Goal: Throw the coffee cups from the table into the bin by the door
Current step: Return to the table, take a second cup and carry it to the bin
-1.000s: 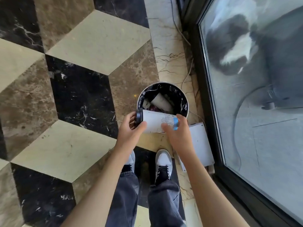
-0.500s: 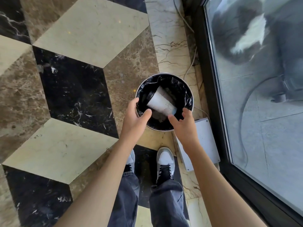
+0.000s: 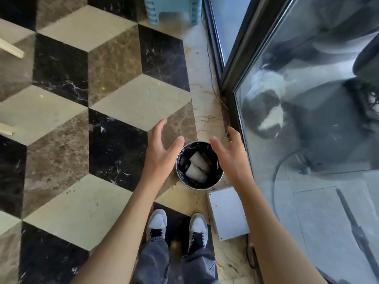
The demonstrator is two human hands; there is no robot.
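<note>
A small round bin (image 3: 217,182) with a metal rim and a black liner stands on the floor beside the glass door. Two white paper coffee cups (image 3: 196,166) with dark lids lie on their sides inside it, one above the other. My left hand (image 3: 161,152) hovers just left of the bin, fingers spread and empty. My right hand (image 3: 229,154) hovers at the bin's right side, also spread and empty. Both hands are above the rim and apart from the cups.
A glass door (image 3: 307,140) in a dark frame runs along the right. A white flat box (image 3: 227,212) lies on the floor just below the bin. A light blue plastic stool (image 3: 170,9) stands at the top. My shoes (image 3: 176,226) are below the bin.
The cup held in both hands a second ago dropped into the bin. My hands have let go, spread apart and risen away from the rim; the view has pulled back.
</note>
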